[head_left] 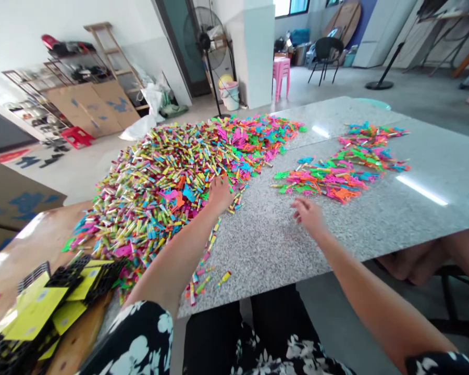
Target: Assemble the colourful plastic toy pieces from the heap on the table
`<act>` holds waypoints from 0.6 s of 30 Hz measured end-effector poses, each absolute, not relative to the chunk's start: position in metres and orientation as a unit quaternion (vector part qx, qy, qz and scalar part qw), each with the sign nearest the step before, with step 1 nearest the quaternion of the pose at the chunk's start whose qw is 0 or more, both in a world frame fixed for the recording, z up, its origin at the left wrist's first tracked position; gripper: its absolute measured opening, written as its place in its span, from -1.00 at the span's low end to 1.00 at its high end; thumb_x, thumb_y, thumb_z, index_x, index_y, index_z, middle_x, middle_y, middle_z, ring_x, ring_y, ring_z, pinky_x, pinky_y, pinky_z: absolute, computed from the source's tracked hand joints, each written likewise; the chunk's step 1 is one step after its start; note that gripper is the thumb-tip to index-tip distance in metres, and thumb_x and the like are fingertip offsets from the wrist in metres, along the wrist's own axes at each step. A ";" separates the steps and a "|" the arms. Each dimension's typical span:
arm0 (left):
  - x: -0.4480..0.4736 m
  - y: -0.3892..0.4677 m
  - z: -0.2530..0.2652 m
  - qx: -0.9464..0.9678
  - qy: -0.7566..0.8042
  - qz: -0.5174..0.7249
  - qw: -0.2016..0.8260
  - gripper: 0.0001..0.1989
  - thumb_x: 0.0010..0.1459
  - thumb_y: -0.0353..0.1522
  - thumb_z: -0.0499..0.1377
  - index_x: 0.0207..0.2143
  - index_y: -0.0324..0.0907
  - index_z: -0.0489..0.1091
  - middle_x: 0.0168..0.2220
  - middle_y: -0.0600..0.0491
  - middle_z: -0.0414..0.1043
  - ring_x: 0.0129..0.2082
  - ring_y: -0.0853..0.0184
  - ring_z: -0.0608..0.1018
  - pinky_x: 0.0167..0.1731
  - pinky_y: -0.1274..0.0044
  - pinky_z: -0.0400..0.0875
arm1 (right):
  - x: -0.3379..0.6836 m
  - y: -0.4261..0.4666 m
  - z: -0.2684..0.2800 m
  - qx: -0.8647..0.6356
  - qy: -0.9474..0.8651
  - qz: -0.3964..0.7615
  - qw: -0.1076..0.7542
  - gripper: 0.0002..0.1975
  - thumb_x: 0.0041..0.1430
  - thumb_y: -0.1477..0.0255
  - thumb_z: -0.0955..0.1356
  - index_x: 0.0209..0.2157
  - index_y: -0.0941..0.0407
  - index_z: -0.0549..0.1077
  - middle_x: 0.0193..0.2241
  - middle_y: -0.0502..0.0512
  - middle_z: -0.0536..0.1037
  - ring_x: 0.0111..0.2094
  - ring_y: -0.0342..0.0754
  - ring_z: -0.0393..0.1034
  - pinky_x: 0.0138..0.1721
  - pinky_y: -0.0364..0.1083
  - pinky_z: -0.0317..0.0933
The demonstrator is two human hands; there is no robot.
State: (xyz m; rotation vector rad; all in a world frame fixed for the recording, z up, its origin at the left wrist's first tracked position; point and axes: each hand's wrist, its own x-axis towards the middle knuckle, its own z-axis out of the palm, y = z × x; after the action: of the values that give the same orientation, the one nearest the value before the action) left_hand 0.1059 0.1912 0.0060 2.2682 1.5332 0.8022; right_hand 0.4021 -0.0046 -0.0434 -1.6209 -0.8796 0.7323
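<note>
My left hand (220, 194) lies at the right edge of a big heap of small coloured tubes (172, 156), palm down with fingers stretched toward the pieces. Nothing can be made out in its fingers. Over the speckled stone tabletop (258, 234), my right hand (309, 213) hovers with loosely bent fingers apart and nothing visible in them. Just beyond it lies a flat group of bright plastic pieces with tubes attached (328, 182), in pink, green, orange and blue. Loose plastic pieces (242, 135) of the same colours cover the heap's far right part.
Black plastic trays with yellow cards (39, 307) sit on the wooden board (8, 276) at left. Several stray tubes (197, 284) lie at the table's front edge. Another person's legs (426, 260) show at right. A standing fan (205, 41) and pink stools (281, 73) are behind.
</note>
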 end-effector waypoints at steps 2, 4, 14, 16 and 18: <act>0.120 0.219 0.008 0.840 0.499 0.187 0.098 -0.23 -0.02 -0.42 0.43 0.29 -0.18 0.42 0.49 -0.39 0.15 0.54 -0.34 0.06 0.45 -0.10 -0.12 | 0.384 -0.011 -0.062 -0.725 -0.453 0.243 0.458 -0.65 0.30 0.20 0.33 -0.09 0.12 0.61 -0.33 0.18 0.68 -0.38 0.06 0.56 -0.31 -0.01 0.39; 0.139 0.242 0.004 0.877 0.456 0.129 0.076 -0.24 0.03 -0.38 0.40 0.33 -0.16 0.43 0.54 -0.35 0.10 0.57 -0.34 -0.02 0.46 -0.14 -0.25 | 0.371 -0.015 -0.077 -0.725 -0.529 0.185 0.401 -0.67 0.35 0.23 0.29 -0.12 0.08 0.63 -0.31 0.20 0.69 -0.30 0.12 0.58 -0.18 0.04 0.38; 0.225 0.331 -0.033 0.842 0.430 0.280 0.164 -0.50 0.04 -0.44 0.34 0.09 -0.14 0.61 0.40 -0.29 0.34 0.59 -0.34 -0.14 0.40 -0.28 -0.49 | 0.371 -0.011 -0.078 -0.728 -0.528 0.213 0.382 -0.68 0.42 0.19 0.25 -0.19 -0.04 0.61 -0.38 0.15 0.68 -0.35 0.15 0.56 -0.24 0.05 0.32; 0.237 0.344 -0.036 0.812 0.444 0.321 0.202 -0.52 0.00 -0.46 0.36 0.04 -0.19 0.60 0.32 -0.35 0.40 0.57 -0.41 -0.12 0.36 -0.35 -0.44 | 0.370 -0.012 -0.077 -0.728 -0.518 0.224 0.389 -0.69 0.41 0.18 0.26 -0.19 -0.05 0.62 -0.39 0.14 0.68 -0.36 0.15 0.56 -0.25 0.05 0.33; 0.247 0.353 -0.037 0.788 0.447 0.357 0.228 -0.54 -0.04 -0.50 0.37 -0.01 -0.25 0.58 0.23 -0.40 0.45 0.55 -0.44 -0.06 0.35 -0.37 -0.36 | 0.370 -0.013 -0.076 -0.727 -0.511 0.233 0.395 -0.70 0.40 0.18 0.26 -0.20 -0.06 0.62 -0.40 0.14 0.68 -0.37 0.15 0.56 -0.25 0.06 0.33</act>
State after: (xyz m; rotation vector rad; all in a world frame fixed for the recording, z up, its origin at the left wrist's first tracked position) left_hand 0.2474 0.3532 -0.0372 2.1713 1.2302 0.9830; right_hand 0.3700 -0.0128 -0.0761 -1.8433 -1.2969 0.5907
